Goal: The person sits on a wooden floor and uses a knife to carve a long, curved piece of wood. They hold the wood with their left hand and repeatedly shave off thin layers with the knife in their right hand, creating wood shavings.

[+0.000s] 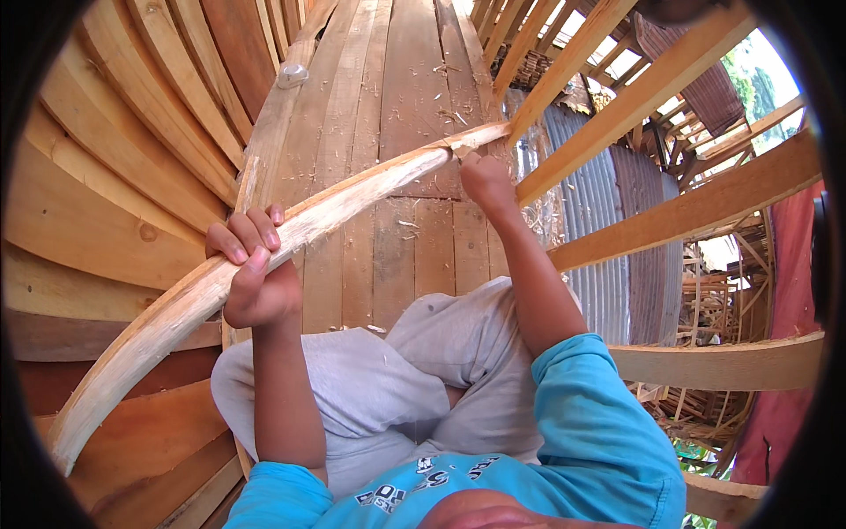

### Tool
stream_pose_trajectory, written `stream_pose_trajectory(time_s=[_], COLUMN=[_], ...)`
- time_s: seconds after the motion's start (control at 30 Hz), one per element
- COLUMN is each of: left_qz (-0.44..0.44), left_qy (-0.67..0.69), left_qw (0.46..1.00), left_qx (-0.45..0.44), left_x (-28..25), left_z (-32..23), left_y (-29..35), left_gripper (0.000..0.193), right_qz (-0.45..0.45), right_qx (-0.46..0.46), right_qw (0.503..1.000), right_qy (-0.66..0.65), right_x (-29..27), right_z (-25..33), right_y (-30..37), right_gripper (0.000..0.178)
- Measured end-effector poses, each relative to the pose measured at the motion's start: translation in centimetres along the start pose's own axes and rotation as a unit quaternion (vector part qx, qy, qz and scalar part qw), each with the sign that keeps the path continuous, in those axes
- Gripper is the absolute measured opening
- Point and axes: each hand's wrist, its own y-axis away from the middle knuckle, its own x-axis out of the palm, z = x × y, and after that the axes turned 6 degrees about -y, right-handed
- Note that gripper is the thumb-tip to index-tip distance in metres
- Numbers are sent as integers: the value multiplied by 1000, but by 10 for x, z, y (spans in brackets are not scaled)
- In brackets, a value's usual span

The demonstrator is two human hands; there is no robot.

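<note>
A long curved timber [366,189], pale with a rough hewn face, slants across in front of me from low on the left to the upper middle. My left hand [260,264] is wrapped round it left of its middle, fingers over the top edge and thumb on the near face. Close to the timber's far end, my right hand [487,183] is closed in a fist against its near edge. A small bit of something pale shows at that fist by the wood; its kind is too small to tell.
Wood shavings [410,227] lie scattered on the plank floor [352,132]. A small clear container [293,76] stands at the far left. Curved planks [132,203] wall the left side; upright ribs [634,97] and corrugated metal sheets [586,207] are on the right.
</note>
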Motion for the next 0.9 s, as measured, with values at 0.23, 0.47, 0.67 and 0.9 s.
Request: stream_pose_trajectory(time_s=[0.23, 0.47, 0.67, 0.9], left_qz=[-44, -116, -61, -71], left_qy=[7, 7, 11, -2], left_qw=[999, 993, 998, 997], left_qx=[-4, -1, 20, 14], left_x=[-10, -20, -4, -5], left_z=[2, 10, -3, -6], left_y=[1, 2, 1, 3], left_gripper=[23, 23, 24, 24], right_qz=[28, -34, -21, 19], right_qx=[-46, -12, -10, -15], right_qw=[998, 999, 1000, 1000], right_qy=[-25, 0, 14, -19], right_x=[-1, 22, 5, 7], right_z=[72, 85, -38, 78], right_y=[36, 33, -17, 56], right_gripper=[54, 52, 54, 52])
